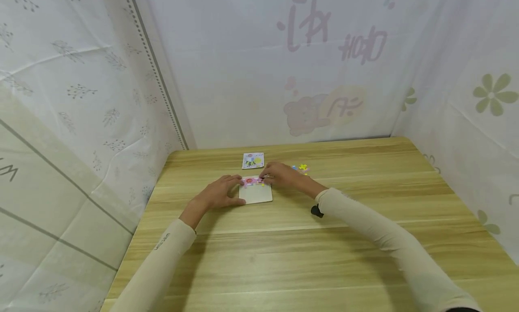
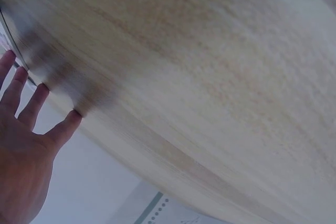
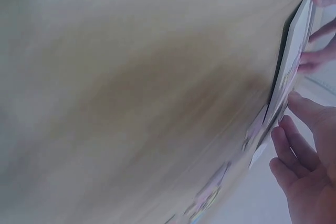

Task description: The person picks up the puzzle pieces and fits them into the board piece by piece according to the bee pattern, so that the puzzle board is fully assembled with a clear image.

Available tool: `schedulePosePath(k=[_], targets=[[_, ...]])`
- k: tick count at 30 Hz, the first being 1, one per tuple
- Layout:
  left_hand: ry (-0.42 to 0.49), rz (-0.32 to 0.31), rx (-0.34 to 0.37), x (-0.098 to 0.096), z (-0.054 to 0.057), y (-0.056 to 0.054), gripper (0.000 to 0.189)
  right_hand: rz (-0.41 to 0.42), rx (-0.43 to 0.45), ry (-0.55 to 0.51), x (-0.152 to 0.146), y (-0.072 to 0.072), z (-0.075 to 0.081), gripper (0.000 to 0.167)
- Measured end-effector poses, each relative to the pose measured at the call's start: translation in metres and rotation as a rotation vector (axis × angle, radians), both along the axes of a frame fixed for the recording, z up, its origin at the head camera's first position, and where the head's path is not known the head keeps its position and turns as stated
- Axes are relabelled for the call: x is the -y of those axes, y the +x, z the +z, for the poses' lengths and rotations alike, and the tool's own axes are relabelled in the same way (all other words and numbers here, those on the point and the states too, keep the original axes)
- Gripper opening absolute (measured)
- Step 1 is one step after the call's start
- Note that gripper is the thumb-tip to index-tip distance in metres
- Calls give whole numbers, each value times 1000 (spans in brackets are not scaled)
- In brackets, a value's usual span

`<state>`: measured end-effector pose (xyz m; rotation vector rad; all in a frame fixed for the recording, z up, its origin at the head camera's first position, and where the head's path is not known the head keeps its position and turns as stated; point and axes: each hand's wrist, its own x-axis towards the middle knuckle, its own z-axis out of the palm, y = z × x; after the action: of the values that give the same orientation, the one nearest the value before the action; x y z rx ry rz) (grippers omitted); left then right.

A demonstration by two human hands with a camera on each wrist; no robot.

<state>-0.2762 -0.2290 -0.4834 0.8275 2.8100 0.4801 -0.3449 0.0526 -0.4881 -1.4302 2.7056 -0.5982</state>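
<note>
A white puzzle board (image 1: 256,195) lies on the table, with a pink strip of puzzle pieces (image 1: 249,181) along its far edge. My left hand (image 1: 220,192) spans the board's left side, fingers at the far corner and thumb at the near corner. In the left wrist view, that hand's fingers (image 2: 34,106) are straight and spread. The fingertips of my right hand (image 1: 279,173) touch the far right part of the strip, by a small pink-and-yellow piece (image 1: 261,182). The right wrist view shows its thumb at the board (image 3: 291,59); whether a piece is pinched is hidden.
A picture card (image 1: 253,160) lies just beyond the board. Loose puzzle pieces (image 1: 302,167), yellow, blue and pink, lie to the right, partly behind my right hand. Wood-grain table (image 1: 259,258) surrounds the board, with printed curtains (image 1: 243,68) behind and at both sides.
</note>
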Motion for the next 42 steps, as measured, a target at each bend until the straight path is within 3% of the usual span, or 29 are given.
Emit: schedulePosePath(k=[8, 21, 42], targets=[[9, -11, -4, 0, 1, 1, 78, 17, 29, 9, 16, 11, 0, 19], [16, -6, 2, -2, 2, 3, 71, 79, -3, -12, 34, 19, -1, 21], [8, 6, -5, 0, 1, 1, 82, 66, -27, 73, 54, 26, 0, 22]])
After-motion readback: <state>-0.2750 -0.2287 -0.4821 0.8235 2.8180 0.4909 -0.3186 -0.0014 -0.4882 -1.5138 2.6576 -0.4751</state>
